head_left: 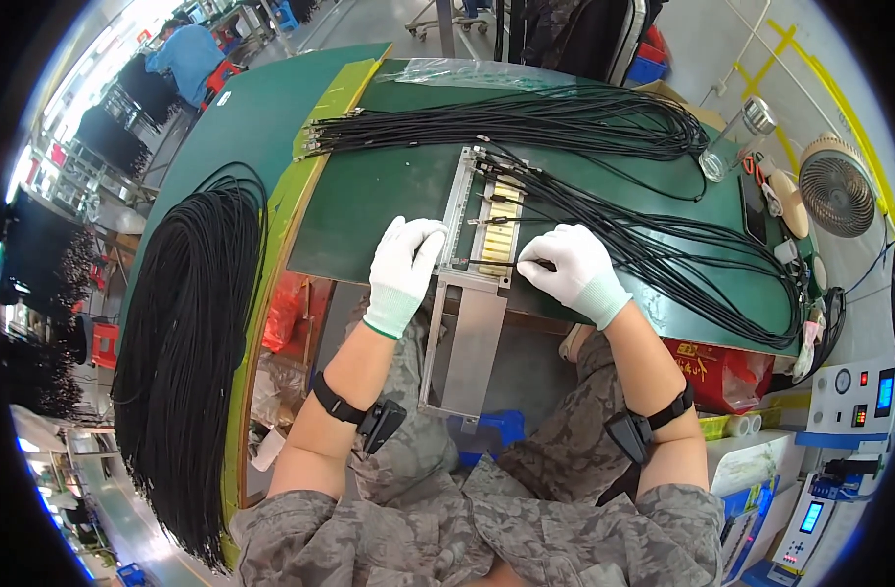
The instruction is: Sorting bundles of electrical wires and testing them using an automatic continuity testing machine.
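Cable (491,262) sits across the jig (502,235) at the desk (354,210) edge, pinched in the right hand (574,266); left hand (402,266) curled narrow, can't tell if it's holding anything. I'd keep it straight, no tugging.

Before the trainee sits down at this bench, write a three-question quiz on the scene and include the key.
1. What colour are the gloves on the left grip and right grip?
2. True or false: the metal fixture lies between the two grips.
3. Choose one: the round fan is on the person's (a) left, (b) right.

Key: 1. White. 2. True. 3. (b).
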`<state>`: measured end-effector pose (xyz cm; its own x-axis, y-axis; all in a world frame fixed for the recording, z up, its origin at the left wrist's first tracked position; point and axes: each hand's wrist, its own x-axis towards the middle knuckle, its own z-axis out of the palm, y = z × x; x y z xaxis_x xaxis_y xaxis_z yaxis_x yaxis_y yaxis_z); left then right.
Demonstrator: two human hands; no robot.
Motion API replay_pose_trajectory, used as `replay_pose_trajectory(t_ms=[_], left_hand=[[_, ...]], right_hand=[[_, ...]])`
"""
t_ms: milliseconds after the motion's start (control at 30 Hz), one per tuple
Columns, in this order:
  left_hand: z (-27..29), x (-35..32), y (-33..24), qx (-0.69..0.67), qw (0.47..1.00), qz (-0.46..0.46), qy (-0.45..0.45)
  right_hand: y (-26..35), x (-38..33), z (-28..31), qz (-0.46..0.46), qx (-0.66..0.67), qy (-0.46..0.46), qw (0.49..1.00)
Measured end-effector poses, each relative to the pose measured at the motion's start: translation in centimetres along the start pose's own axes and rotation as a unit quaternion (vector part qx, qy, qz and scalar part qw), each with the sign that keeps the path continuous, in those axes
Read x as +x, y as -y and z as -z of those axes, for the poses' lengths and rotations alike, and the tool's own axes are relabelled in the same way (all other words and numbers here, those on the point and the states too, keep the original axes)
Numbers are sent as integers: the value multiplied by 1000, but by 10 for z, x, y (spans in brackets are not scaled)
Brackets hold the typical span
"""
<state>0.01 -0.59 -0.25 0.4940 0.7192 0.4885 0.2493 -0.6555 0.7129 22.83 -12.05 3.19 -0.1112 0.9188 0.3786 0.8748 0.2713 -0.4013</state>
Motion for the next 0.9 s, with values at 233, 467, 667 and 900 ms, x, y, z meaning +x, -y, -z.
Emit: replay_pose_trajectory(t_ms=[233, 467, 667, 900], left_hand=[[26, -16, 2, 118, 985, -112, 64], [-19, -32, -13, 138, 984, -57, 97], [-38, -44, -19, 158, 979, -20, 126], [-22, -43, -36, 198, 956, 53, 210]], right_hand=[[21, 20, -28, 35, 13, 22, 999], [-13, 1, -22, 25, 101, -54, 993], [-25, 11, -1, 12, -28, -53, 998], [-56, 17, -27, 43, -60, -66, 995]])
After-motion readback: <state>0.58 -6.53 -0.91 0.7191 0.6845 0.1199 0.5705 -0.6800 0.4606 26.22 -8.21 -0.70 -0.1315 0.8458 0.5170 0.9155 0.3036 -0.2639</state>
